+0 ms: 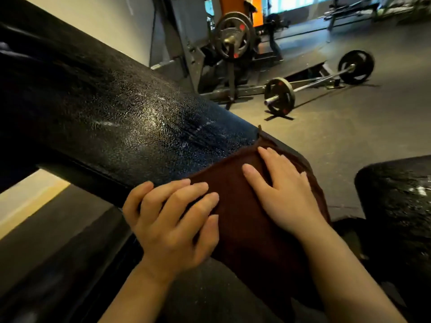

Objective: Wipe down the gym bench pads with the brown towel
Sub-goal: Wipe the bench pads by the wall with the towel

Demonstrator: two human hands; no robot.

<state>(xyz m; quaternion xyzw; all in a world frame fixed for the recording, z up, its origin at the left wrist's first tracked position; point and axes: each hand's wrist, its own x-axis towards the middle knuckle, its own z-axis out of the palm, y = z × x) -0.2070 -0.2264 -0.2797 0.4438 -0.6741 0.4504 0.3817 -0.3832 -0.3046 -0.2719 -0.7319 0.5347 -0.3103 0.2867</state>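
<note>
Brown towel (235,206) draped over bench pad (121,117), left hand (172,220) and right hand (279,190) pressing it flat-fingered

The long bench pad (112,117) runs out past the left edge, its upper end lost in dark blur, so where it stops cannot be told. Its near end lies hidden under the brown towel (245,206), and the towel's lower part sinks into shadow between the forearms. Both forearms are cut off by the bottom edge. The left hand (172,220) covers the towel's left border; the right hand (282,190) hides the cloth beneath its palm. A second pad (396,197) is cut by the right edge. The plate-loaded machine (231,38) is cropped at the top, its plate markings too small to read.
</note>
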